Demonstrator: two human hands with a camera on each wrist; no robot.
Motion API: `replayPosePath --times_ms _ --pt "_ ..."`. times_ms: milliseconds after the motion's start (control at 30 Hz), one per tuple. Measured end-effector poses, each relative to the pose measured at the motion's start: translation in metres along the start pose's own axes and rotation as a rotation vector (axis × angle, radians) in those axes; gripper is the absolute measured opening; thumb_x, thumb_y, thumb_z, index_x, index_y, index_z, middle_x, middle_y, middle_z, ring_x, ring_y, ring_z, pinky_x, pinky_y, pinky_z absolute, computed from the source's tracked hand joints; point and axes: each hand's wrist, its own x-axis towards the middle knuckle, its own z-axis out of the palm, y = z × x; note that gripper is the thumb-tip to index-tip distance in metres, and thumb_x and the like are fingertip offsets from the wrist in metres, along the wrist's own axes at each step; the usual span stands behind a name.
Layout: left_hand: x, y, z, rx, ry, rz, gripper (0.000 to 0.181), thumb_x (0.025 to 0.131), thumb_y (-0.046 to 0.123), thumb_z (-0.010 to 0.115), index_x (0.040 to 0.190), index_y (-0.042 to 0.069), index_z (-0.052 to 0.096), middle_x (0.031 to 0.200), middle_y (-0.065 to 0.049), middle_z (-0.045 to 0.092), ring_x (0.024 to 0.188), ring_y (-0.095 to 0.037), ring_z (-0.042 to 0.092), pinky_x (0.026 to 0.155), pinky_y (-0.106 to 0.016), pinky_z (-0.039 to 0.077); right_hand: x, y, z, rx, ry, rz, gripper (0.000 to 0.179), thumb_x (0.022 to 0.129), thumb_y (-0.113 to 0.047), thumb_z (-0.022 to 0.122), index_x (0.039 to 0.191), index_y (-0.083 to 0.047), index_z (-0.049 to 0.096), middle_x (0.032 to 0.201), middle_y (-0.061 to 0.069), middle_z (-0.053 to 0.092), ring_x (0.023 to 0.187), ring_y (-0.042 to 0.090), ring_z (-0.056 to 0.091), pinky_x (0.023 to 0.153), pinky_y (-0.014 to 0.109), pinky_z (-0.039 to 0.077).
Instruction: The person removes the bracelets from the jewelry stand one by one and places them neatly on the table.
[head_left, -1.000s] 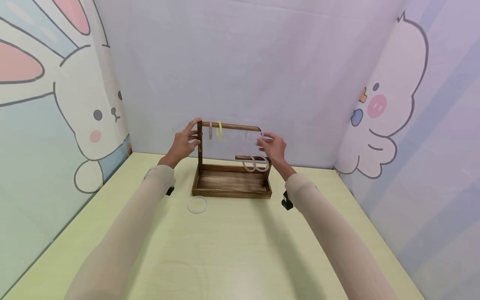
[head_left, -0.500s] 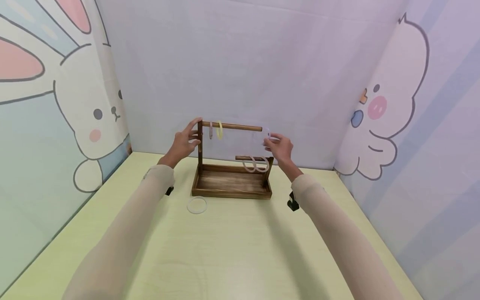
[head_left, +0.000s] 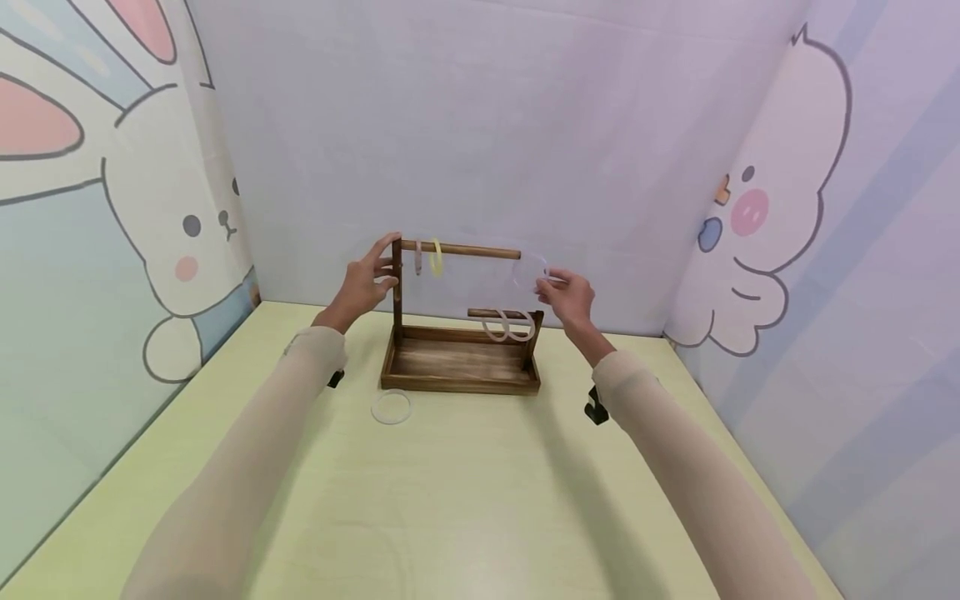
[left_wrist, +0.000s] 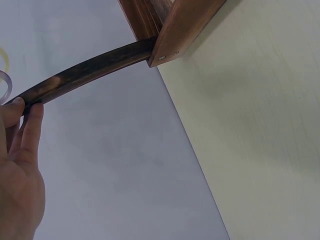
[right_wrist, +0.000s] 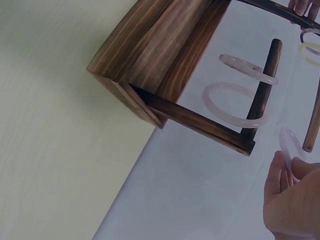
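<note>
A dark wooden bangle rack with two bars and a tray base stands on the table. My left hand grips the top of its tall post between thumb and fingers. To the right of the upper bar's free end, my right hand pinches a pale lilac bangle; the ring stands upright, off the bar. A mottled pinkish bangle and a yellow bangle hang near the post on the upper bar. Two pale pink bangles hang on the short lower bar.
A white bangle lies flat on the table, left of centre in front of the rack's tray. A pale fabric wall rises close behind the rack, and printed side panels flank the table.
My right hand has moved right, drawing the lilac bangle off the upper bar's free end. My left hand keeps its hold on the post.
</note>
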Motion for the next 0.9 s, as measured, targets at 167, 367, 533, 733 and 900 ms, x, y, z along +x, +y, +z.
replayPosePath --times_ms 167,367,533,733,900 --pt "-0.002 -0.003 -0.001 -0.001 -0.002 -0.009 0.091 0.094 -0.013 0.068 0.162 0.036 0.032 0.135 -0.026 0.065 0.123 -0.038 0.066 0.097 -0.053 0.057 -0.003 -0.001 0.000 -0.010 -0.029 -0.003 0.032 0.097 -0.006 0.074 0.127 0.006 0.070 0.113 0.028 0.074 0.082 0.019 0.078 0.083 0.039 0.063" --pt "-0.003 -0.003 -0.003 -0.006 -0.003 -0.015 0.093 0.094 -0.013 0.068 0.162 0.039 0.031 0.136 -0.026 0.064 0.124 -0.039 0.065 0.097 -0.054 0.057 -0.005 -0.001 -0.001 -0.015 -0.056 -0.006 0.032 0.098 -0.008 0.073 0.127 0.006 0.070 0.113 0.027 0.074 0.092 0.028 0.078 0.081 0.034 0.063" --pt "-0.002 -0.003 -0.002 -0.004 -0.007 -0.016 0.093 0.095 -0.012 0.067 0.162 0.041 0.030 0.137 -0.027 0.063 0.125 -0.039 0.065 0.097 -0.054 0.057 -0.010 -0.003 -0.003 -0.009 -0.080 -0.013 0.032 0.098 -0.009 0.073 0.127 0.006 0.070 0.114 0.027 0.073 0.098 0.034 0.076 0.079 0.030 0.063" --pt "-0.001 -0.001 -0.002 -0.008 -0.002 -0.019 0.093 0.094 -0.013 0.067 0.162 0.039 0.031 0.138 -0.027 0.063 0.124 -0.040 0.065 0.095 -0.055 0.058 -0.018 -0.008 -0.002 0.011 -0.121 -0.007 0.037 0.098 -0.008 0.073 0.132 0.005 0.067 0.114 0.028 0.073 0.087 0.022 0.078 0.084 0.038 0.063" --pt "-0.001 0.001 -0.002 -0.002 -0.001 -0.012 0.091 0.095 -0.012 0.068 0.162 0.037 0.032 0.138 -0.026 0.063 0.123 -0.040 0.065 0.095 -0.055 0.058 -0.027 -0.013 0.001 0.013 -0.169 -0.004 0.041 0.097 -0.007 0.073 0.136 0.002 0.065 0.114 0.027 0.074 0.093 0.029 0.078 0.085 0.040 0.063"
